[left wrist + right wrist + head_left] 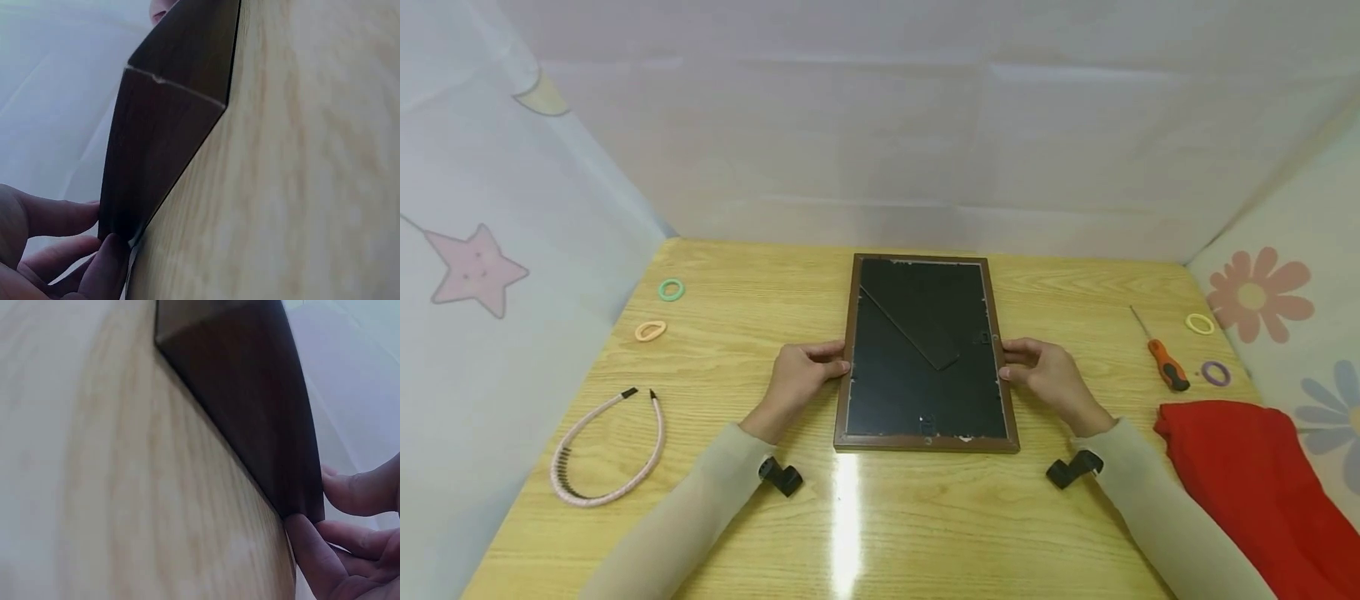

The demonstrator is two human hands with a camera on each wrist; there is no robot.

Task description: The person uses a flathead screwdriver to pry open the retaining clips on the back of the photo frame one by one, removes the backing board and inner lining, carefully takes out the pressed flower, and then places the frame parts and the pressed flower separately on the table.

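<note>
Nearest you, your two sleeves run up from the bottom edge, each with one black camera mount at the wrist. Your left hand [797,375] and right hand [1048,377] hold the frame [925,354] by its long sides about halfway up; it lies face down in the middle of the table [880,517], black backing up, one stand leg folded flat across it. On each hand the fingertips [109,262] curl onto the wooden edge, thumb below at table level, a light pinch rather than a full grasp. To handle it well, I judge you should keep both grips level and matched so the frame does not twist, and keep fingers off the small tabs along the rim. Counting outward: one red cloth [1255,483] at near right, one pink headband [606,450] at near left, one screwdriver [1165,360], and four hair ties: purple [1215,372] and yellow [1199,323] on the right, orange [650,331] and green [671,289] on the left.
</note>
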